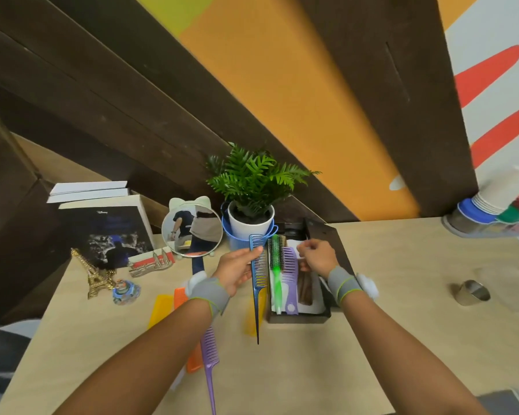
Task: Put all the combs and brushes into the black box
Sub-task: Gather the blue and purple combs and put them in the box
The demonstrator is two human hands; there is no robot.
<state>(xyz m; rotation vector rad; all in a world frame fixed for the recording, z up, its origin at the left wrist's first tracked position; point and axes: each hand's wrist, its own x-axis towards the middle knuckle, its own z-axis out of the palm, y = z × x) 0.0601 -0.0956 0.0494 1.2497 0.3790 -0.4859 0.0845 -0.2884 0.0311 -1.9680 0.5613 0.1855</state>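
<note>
Setting: pale wood-grain tabletop (402, 295) against a wall of dark beams and orange panels; books, a round mirror, a potted fern and a stack of paper cups line the far edge.

Black box (300, 318): open, at centre, just right of the left hand. Contents: a green round brush (276, 265), a lilac wide-tooth comb (290, 274) and a brown comb (305, 290), lying side by side on a white lining.

Left hand (237, 269): grip pinched on the toothed part of a blue tail comb (259, 277), held upright-tilted just beside the box's left wall, its pointed tail reaching toward the viewer.

Right hand (319, 257): over the box's far right part, fingers curled, touching or nearly touching the contents; whether it pinches anything cannot be told.

Still loose on the tabletop: a purple tail comb (209, 351), an orange comb (180, 296), two yellow combs (160, 310) (253, 317), the second beside the box.

Step in hand, as judged: loading the blue tail comb. Next move calls for swinging it rightward over the wall and laying it lengthwise beside the brush, the tail kept within the box; then the four loose pieces.
</note>
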